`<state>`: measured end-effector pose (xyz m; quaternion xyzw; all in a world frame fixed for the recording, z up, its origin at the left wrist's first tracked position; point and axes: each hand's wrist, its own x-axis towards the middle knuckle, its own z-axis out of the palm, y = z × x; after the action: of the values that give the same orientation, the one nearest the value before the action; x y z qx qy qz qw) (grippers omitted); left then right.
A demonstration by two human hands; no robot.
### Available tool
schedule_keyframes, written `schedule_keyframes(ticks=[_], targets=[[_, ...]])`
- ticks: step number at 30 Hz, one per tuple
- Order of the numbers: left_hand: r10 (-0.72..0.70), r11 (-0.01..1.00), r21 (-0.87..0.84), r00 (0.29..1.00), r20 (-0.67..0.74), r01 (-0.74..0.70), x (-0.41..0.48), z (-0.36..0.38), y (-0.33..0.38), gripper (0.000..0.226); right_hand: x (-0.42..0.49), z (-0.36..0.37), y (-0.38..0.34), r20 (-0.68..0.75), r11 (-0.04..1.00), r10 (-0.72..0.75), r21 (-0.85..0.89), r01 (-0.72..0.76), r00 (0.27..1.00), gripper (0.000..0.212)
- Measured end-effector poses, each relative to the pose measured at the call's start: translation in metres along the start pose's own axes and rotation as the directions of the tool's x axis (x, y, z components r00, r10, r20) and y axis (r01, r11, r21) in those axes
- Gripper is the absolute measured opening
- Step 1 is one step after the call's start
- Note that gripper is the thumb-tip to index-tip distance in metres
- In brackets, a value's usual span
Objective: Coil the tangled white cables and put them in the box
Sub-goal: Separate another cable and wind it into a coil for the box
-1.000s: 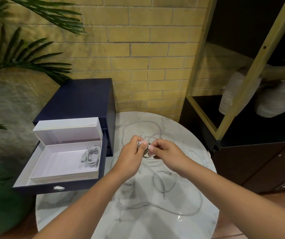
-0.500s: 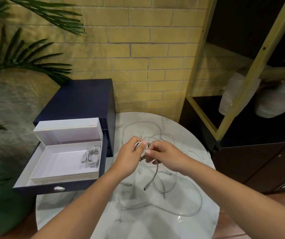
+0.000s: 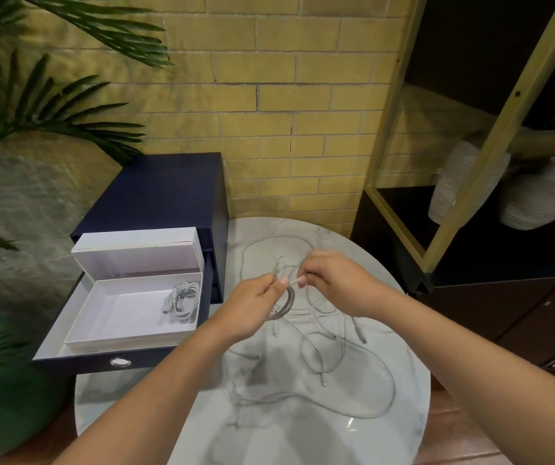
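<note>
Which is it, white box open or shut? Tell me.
Open. The white cardboard box sits in the pulled-out navy drawer, its lid tipped back, with one coiled white cable inside.

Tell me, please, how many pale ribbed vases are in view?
2. The tall vase stands on the dark shelf, partly behind the yellow post; the round vase sits to its right. More may be hidden.

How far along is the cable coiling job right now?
Done: one coiled cable lies in the white box. In hand: the left hand holds a small coil while the right hand pinches its strand. Left: loose tangled cables on the marble table, not yet coiled.
</note>
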<state>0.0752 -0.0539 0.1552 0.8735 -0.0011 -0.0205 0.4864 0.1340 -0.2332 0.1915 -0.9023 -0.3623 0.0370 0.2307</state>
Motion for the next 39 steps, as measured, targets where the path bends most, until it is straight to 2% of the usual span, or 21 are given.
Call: schedule_keyframes(ticks=[3,6,9,12,16,22,28,34,37,39], targets=[[0.013,1.000,0.004,1.000,0.028,-0.013,0.000,-0.003,0.005,0.043,0.003,-0.005,0.003,-0.091,0.993,-0.072,-0.104,0.063,0.993,0.017],[0.039,0.999,0.004,0.999,-0.006,-0.039,-0.001,-0.001,0.009,0.045,0.004,-0.004,0.003,-0.143,0.995,-0.058,-0.091,0.046,0.988,0.019],[0.029,0.998,-0.050,0.998,-0.050,-0.032,-0.002,0.002,0.009,0.045,0.003,0.003,0.003,-0.184,0.999,-0.039,-0.010,0.038,0.982,0.020],[-0.014,0.987,-0.161,0.997,-0.071,0.002,-0.003,0.007,0.008,0.046,-0.002,0.010,0.001,-0.190,0.981,0.070,0.190,-0.033,0.979,0.018],[-0.042,0.960,-0.280,0.995,-0.085,0.017,-0.002,0.010,0.008,0.049,-0.010,0.022,-0.005,-0.093,0.864,0.226,0.478,-0.156,0.970,0.018],[-0.099,0.916,-0.398,0.989,-0.107,0.049,0.000,0.012,0.015,0.047,-0.012,0.035,-0.011,0.047,0.667,0.276,0.710,-0.226,0.960,0.022],[-0.099,0.930,-0.362,0.991,-0.090,0.060,-0.001,0.015,0.016,0.047,-0.009,0.036,-0.016,0.117,0.492,0.362,0.819,-0.296,0.925,0.016],[-0.101,0.939,-0.336,0.991,-0.082,0.068,0.003,0.014,0.008,0.053,-0.006,0.036,-0.017,0.219,0.320,0.374,0.881,-0.347,0.901,0.022],[-0.059,0.975,-0.222,0.989,-0.138,0.027,0.002,0.012,0.007,0.047,-0.005,0.034,-0.017,0.279,0.183,0.361,0.914,-0.361,0.890,0.032],[-0.014,0.991,-0.136,0.980,-0.199,-0.013,0.001,0.013,0.008,0.043,-0.005,0.032,-0.018,0.297,0.136,0.339,0.923,-0.359,0.893,0.036]])
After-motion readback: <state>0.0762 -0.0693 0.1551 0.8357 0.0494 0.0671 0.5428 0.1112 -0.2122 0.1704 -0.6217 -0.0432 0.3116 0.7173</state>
